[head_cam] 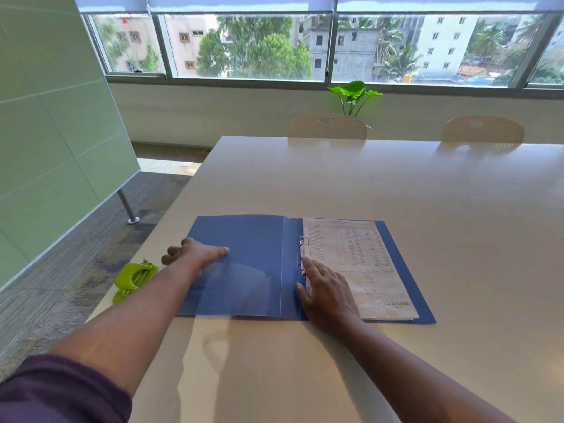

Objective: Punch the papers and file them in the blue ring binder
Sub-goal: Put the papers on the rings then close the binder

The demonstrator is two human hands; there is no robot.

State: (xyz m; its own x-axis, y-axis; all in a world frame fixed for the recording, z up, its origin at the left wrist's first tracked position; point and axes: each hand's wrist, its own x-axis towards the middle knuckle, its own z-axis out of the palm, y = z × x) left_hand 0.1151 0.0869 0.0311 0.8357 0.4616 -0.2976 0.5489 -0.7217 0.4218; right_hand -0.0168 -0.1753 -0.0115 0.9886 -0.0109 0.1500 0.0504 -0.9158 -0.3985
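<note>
The worktop (396, 184) carries the blue ring binder (244, 239), lying open and flat near its left near corner. The binder looks like thin plastic board, light and somewhat bendy; I judge it is best lifted or closed by the outer edge of a cover, not by the spine. The papers (360, 257) lie on its right half, threaded on the rings (302, 241), a thin, floppy sheaf that would crease or tear at the holes if tugged; flat pressure near the rings suits it.

The left hand (195, 253) rests on the far left edge of the left cover, index finger stretched flat, other fingers curled over the edge; whether they grip it is unclear. The right hand (326, 288) lies open, fingers flat on the papers beside the rings.

The green hole punch (132, 279) sits left of the binder, partly behind the left forearm. The lower ring is mostly hidden by the right hand, and the print is unreadable.
</note>
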